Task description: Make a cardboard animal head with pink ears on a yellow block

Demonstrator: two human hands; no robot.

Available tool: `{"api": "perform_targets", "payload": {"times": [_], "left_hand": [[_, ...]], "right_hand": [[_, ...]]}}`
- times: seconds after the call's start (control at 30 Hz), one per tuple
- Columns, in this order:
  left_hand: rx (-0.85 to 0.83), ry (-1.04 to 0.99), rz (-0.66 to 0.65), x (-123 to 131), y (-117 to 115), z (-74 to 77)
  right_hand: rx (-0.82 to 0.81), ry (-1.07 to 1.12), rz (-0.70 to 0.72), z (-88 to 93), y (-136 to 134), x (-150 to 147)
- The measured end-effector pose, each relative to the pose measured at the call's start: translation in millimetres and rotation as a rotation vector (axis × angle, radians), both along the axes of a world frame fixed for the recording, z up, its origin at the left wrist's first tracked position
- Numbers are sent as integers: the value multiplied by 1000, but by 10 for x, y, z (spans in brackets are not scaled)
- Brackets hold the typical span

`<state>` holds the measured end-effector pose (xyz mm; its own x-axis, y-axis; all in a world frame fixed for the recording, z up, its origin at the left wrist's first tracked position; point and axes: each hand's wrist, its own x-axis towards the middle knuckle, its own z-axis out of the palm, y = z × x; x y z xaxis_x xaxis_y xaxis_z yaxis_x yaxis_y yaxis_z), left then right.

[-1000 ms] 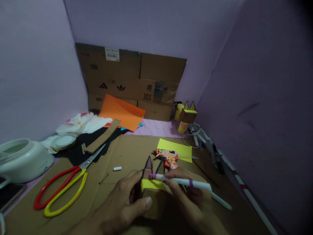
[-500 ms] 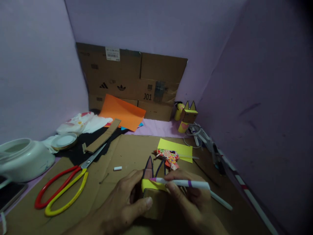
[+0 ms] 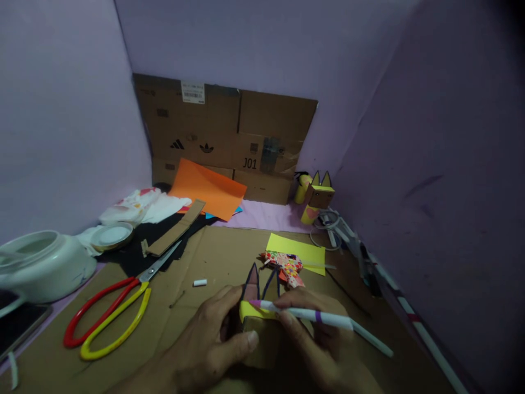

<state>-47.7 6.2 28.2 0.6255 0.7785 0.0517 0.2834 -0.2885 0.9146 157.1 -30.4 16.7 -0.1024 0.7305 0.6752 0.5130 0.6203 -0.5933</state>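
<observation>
Low in the head view, my left hand [image 3: 209, 339] is closed around the left side of a small cardboard box with pointed ears [image 3: 262, 342]. Yellow paper covers the top of this box, and its two ears have dark outlines; the left ear is coloured pinkish inside. My right hand [image 3: 318, 334] pinches a white marker with a purple band [image 3: 301, 313], held nearly level. The marker's pink tip meets the yellow top near the base of the left ear. A white stick-like piece [image 3: 373, 338] shows beyond my right hand; its other end is hidden.
Scissors with red and yellow handles [image 3: 118, 309] lie open at left, near a white pot [image 3: 49, 268]. A patterned glue gun [image 3: 287, 265] rests on yellow paper [image 3: 301, 249]. A small white cap [image 3: 199, 283] lies mid-table. An eared cardboard figure [image 3: 320, 197] stands at the back right.
The marker tip has shifted very slightly left across the yellow top. The whole view has moved a little; both hands keep their holds.
</observation>
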Motion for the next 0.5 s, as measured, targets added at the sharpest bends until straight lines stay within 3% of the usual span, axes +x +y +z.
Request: {"api": "perform_targets", "payload": {"times": [0.17,0.3,0.5], "left_hand": [[1,-4,8,7,0,-66],[14,-3,28,13,-1,-118],[29,-9,-1,-5,17,-90]], "right_hand": [[27,-18,12,-23,-5,7],[81,-11,-72,-97,-4,28],[68,-36,-22,-144,11,55]]}}
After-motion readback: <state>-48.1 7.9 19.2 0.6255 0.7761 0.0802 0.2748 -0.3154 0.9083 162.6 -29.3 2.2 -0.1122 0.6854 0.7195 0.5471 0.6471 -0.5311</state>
